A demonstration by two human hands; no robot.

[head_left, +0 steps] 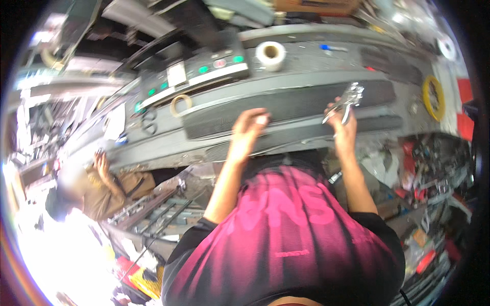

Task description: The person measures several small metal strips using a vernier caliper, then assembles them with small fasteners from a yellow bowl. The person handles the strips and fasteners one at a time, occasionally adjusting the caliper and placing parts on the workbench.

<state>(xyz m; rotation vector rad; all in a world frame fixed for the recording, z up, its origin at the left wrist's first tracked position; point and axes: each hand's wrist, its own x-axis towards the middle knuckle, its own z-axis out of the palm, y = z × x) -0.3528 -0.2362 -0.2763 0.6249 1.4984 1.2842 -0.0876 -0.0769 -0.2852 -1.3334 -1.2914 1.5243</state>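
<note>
A long dark grey panel [301,104] lies lengthwise on the grey bench [158,150] before me. My left hand [248,127] is over its near edge, fingers curled toward the thumb; whether anything small is pinched there cannot be made out. Closed around a shiny silver, crumpled-looking piece [353,95] with pointed ends, my right hand [343,122] is above the panel's right part. Blur and glare hide what exactly that piece is. A narrower dark strip [301,136] lies along the near side of the panel, partly behind both hands.
A control box [219,71] with green buttons stands behind the panel, beside a white roll [270,55] and a tan tape ring [181,105]. A blue marker [332,48] and a yellow ring [434,98] lie farther right. Another person's hand [101,164] is at the bench's left.
</note>
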